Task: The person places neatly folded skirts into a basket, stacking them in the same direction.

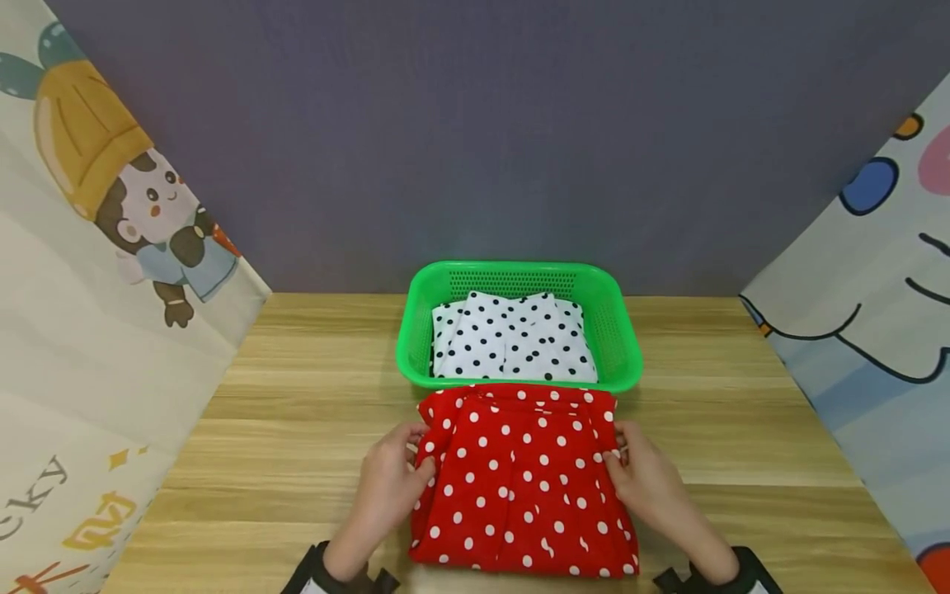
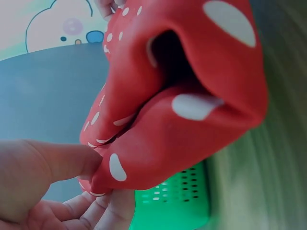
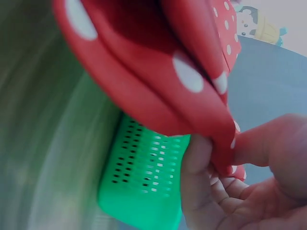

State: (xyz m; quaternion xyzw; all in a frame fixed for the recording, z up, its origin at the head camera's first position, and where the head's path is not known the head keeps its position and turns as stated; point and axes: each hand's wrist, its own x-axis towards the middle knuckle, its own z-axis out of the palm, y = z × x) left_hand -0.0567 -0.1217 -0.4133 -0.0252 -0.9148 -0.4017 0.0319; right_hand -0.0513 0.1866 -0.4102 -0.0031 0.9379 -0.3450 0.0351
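Observation:
A folded red cloth with white dots point(image 1: 523, 487) is held up by both hands in front of the green basket. My left hand point(image 1: 393, 474) pinches its left edge between thumb and fingers. At the right edge, my right hand point(image 1: 646, 474) pinches the cloth the same way. Both wrist views show the layered folds of the red cloth point(image 2: 158, 139) sagging between the grips. In the green basket point(image 1: 631, 363) lies a folded white cloth with black dots point(image 1: 512, 338). The red cloth's far edge overlaps the basket's near rim in the head view.
The basket stands on a wood-grain table point(image 1: 297, 396) near its back edge. Behind rises a dark grey panel point(image 1: 475, 140). Sheets printed with cartoon figures flank the table on the left point(image 1: 89, 346) and right point(image 1: 846, 272).

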